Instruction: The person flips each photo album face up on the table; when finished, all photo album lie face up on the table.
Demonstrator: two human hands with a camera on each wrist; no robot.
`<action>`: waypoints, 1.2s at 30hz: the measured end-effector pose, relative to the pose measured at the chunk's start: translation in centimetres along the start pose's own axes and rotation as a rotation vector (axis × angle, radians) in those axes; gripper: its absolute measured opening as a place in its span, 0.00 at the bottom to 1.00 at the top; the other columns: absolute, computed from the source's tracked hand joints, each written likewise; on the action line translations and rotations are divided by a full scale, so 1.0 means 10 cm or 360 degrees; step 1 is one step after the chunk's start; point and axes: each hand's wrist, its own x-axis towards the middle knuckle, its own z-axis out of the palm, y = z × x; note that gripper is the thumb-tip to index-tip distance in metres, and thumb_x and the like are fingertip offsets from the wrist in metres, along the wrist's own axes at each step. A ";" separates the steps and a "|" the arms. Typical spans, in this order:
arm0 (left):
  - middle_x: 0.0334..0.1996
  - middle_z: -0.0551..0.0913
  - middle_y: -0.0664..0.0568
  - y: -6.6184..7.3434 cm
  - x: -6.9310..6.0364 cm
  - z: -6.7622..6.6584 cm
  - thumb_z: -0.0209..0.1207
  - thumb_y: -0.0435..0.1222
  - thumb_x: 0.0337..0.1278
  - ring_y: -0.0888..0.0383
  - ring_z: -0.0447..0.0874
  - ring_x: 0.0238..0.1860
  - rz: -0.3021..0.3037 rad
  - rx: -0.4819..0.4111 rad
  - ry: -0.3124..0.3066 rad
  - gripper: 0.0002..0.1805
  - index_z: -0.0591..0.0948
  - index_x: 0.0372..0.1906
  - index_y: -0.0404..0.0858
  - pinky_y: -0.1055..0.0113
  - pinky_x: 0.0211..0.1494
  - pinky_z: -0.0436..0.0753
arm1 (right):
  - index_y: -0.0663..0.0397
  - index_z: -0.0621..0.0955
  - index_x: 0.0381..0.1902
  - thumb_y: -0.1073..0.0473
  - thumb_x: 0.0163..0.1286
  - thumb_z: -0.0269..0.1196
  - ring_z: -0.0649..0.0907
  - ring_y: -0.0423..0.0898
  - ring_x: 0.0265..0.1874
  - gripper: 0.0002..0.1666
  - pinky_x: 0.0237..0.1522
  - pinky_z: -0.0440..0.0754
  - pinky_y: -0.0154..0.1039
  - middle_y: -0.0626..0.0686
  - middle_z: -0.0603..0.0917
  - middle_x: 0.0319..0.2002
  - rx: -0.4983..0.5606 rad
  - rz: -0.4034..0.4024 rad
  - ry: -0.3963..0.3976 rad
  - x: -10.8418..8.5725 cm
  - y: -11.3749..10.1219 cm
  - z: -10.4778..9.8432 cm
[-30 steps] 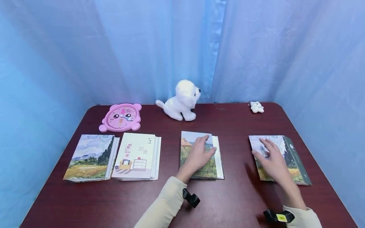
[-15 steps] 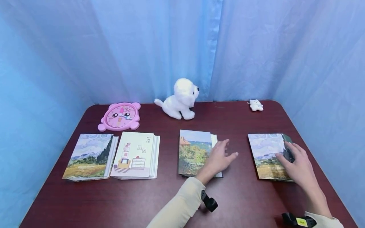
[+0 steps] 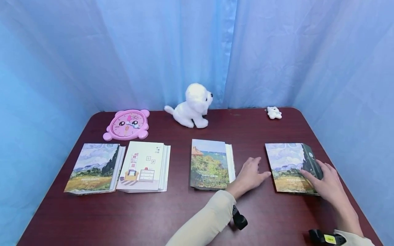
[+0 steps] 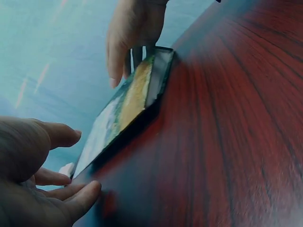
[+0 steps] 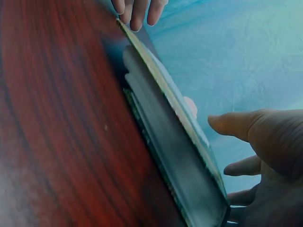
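A photo album [image 3: 284, 164] with a landscape painting on its cover lies flat at the table's right. My left hand [image 3: 250, 175] is just off its left edge, fingers and thumb spread; the left wrist view shows a gap between thumb and fingers with nothing held. At the album's right side, by the dark green spine, is my right hand [image 3: 329, 182]. Its thumb [image 5: 232, 124] stands apart from the cover in the right wrist view, while the fingers reach the spine side. Whether those fingertips touch the spine I cannot tell.
Another photo album [image 3: 207, 164] lies left of my left hand. Further left are a white album [image 3: 143, 167] with a furniture drawing and a landscape album [image 3: 92, 167]. Along the back sit a pink clock [image 3: 127, 124], a white plush dog [image 3: 194, 107] and a small white plush [image 3: 274, 112].
My left hand has moved right, from over the middle album to beside the right one. My right hand has shifted from above the right album's cover to its spine side.
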 end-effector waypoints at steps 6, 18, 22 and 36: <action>0.48 0.79 0.56 0.05 0.08 0.12 0.63 0.44 0.58 0.69 0.80 0.44 0.0067 -0.0031 -0.0027 0.29 0.73 0.63 0.38 0.82 0.46 0.74 | 0.73 0.46 0.72 0.38 0.70 0.52 0.50 0.79 0.65 0.53 0.53 0.56 0.76 0.82 0.46 0.67 0.0010 0.0048 -0.0040 0.03 0.10 0.02; 0.37 0.79 0.61 0.10 0.12 0.24 0.66 0.41 0.52 0.74 0.77 0.36 0.0098 0.0010 0.0000 0.24 0.79 0.55 0.39 0.86 0.43 0.71 | 0.70 0.47 0.73 0.37 0.71 0.50 0.48 0.79 0.66 0.51 0.54 0.54 0.77 0.79 0.43 0.69 0.0055 0.0069 -0.0087 0.00 0.14 0.03; 0.34 0.77 0.61 0.11 0.14 0.27 0.67 0.40 0.52 0.74 0.72 0.35 0.0162 0.0098 0.0024 0.16 0.81 0.47 0.41 0.86 0.41 0.70 | 0.65 0.47 0.75 0.37 0.72 0.50 0.50 0.79 0.66 0.49 0.54 0.56 0.76 0.79 0.46 0.70 0.0142 0.0101 -0.0122 -0.01 0.12 -0.01; 0.25 0.75 0.61 0.12 0.15 0.29 0.67 0.39 0.51 0.71 0.69 0.28 0.0246 0.0198 -0.0007 0.12 0.74 0.26 0.41 0.83 0.33 0.67 | 0.47 0.67 0.70 0.57 0.70 0.59 0.77 0.21 0.41 0.31 0.39 0.76 0.18 0.29 0.75 0.47 0.1375 0.0085 -0.0125 -0.04 0.18 -0.21</action>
